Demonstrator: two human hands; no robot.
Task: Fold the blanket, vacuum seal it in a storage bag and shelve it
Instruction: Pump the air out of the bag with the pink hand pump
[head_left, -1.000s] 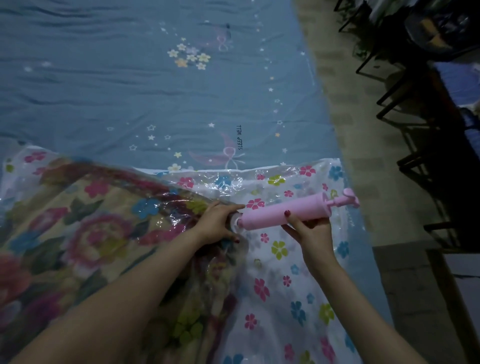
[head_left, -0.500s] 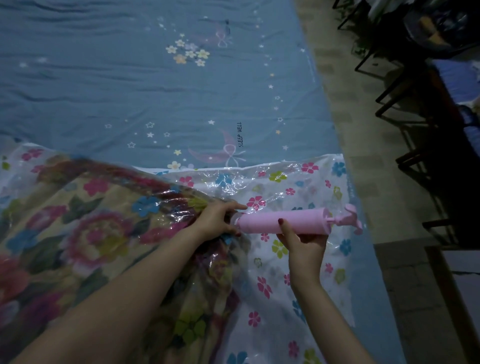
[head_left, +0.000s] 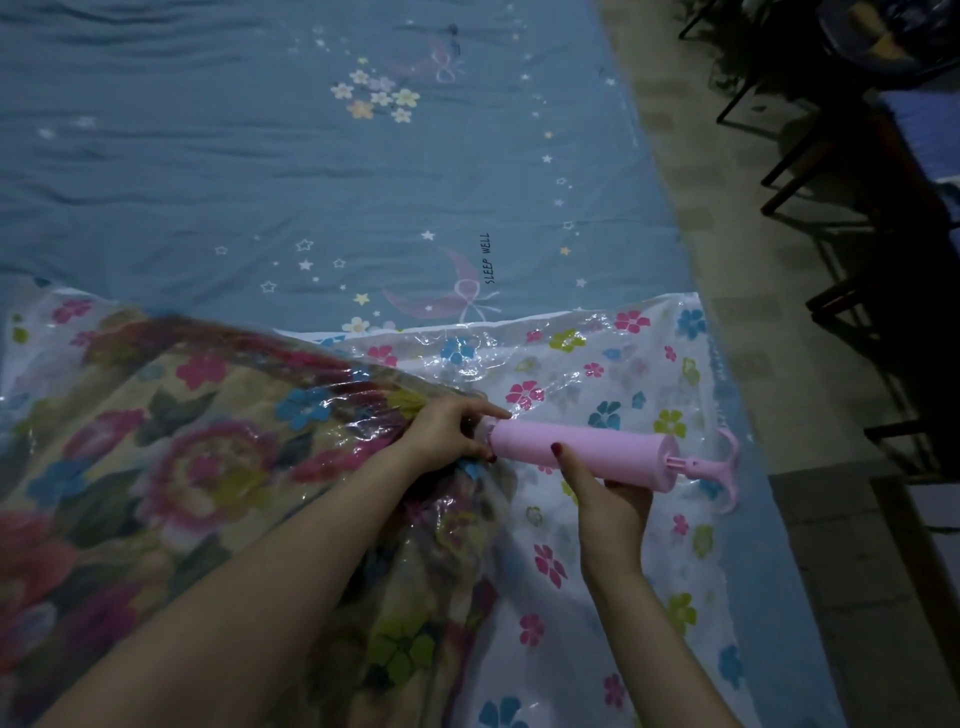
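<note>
A folded flower-patterned blanket (head_left: 171, 467) lies inside a clear storage bag (head_left: 597, 374) printed with small coloured flowers, spread over a blue sheet. A pink hand pump (head_left: 597, 454) lies almost flat with its nozzle end against the bag near the blanket's edge and its T-handle (head_left: 727, 462) pointing right, pushed close to the barrel. My left hand (head_left: 449, 431) pinches the bag at the pump's nozzle. My right hand (head_left: 608, 499) grips the pump barrel from below, thumb on top. The valve itself is hidden by my fingers.
The blue star-and-moon sheet (head_left: 311, 182) covers the floor ahead. A strip of tiled floor (head_left: 737, 291) runs along its right edge. Dark chair and table legs (head_left: 857, 234) stand at the right.
The pump has tipped from handle-up to nearly level, handle now slightly lower. Its handle sits closer to the barrel. My right hand slid under the barrel; the left hand stayed at the nozzle.
</note>
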